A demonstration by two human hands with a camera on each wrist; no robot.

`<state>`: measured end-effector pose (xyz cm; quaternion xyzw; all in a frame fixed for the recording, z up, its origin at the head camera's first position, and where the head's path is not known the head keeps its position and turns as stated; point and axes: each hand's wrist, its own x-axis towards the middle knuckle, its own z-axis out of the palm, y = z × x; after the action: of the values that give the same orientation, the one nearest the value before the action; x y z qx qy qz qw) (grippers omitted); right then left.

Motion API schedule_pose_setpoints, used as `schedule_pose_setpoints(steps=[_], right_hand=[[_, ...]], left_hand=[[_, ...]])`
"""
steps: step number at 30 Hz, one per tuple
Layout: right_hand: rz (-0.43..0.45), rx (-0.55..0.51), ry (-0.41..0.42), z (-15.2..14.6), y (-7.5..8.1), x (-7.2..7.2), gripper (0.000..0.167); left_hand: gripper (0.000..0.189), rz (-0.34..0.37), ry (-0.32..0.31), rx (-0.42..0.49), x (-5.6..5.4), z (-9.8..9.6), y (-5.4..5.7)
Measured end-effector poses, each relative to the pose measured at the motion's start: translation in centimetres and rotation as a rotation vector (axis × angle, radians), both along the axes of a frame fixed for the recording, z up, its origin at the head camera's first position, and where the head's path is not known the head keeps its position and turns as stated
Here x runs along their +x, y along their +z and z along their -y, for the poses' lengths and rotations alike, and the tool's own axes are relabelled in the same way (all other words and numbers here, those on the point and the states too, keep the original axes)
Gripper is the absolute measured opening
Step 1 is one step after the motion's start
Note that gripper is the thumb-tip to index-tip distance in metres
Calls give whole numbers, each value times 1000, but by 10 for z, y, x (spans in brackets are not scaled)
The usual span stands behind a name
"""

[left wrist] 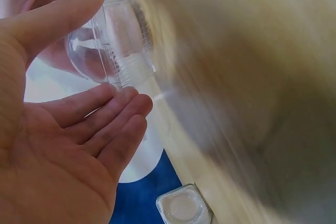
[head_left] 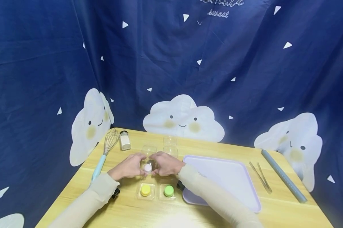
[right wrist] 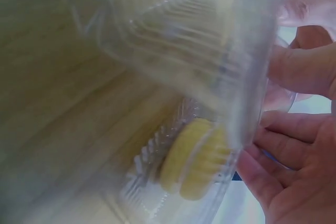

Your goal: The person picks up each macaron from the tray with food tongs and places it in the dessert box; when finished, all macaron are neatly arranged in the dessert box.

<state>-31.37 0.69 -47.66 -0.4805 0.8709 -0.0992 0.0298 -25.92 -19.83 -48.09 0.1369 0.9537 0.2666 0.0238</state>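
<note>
- Taking the held container as the clock's centre, with twelve toward the curtain [head_left: 165,63], a clear plastic container with a domed lid [head_left: 152,163] sits between both hands, a pale macaron [head_left: 148,167] inside it.
- The left hand [head_left: 131,165] pinches the container's nine o'clock side, thumb and fingertips on opposite edges of its rim.
- The right hand [head_left: 167,163] grips the three o'clock side, its fingers bent around the edge; I cannot tell whether the lid is fully seated.
- At six o'clock, near the hands, a yellow macaron [head_left: 145,190] sits in a clear square base [head_left: 152,197]; at five, a green macaron [head_left: 168,191] sits in another.
- Just beyond the hands, clear plastic covers [head_left: 170,151] stand at twelve and one o'clock.
- The balloon whisk [head_left: 99,166] lies from nine to ten o'clock; a dark-lidded glass jar [head_left: 125,141] of white contents is between ten and eleven.
- Toward three to four o'clock come the lilac tray [head_left: 221,180], metal tweezers [head_left: 263,181] and, farthest, a grey-blue rod [head_left: 283,175].
</note>
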Motion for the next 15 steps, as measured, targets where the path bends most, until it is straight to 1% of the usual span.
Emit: schedule_pose_setpoints(steps=[5,11,15], right_hand=[[-1,10,24,3,3,-3,71],[5,28,-2,7,3,-7,71],[11,54,-15,9,3,-5,72]], left_hand=[[76,19,-13,-17,-5,1,1],[73,50,-44,-15,-13,5,3],[71,31,-70,-30,-14,7,0]])
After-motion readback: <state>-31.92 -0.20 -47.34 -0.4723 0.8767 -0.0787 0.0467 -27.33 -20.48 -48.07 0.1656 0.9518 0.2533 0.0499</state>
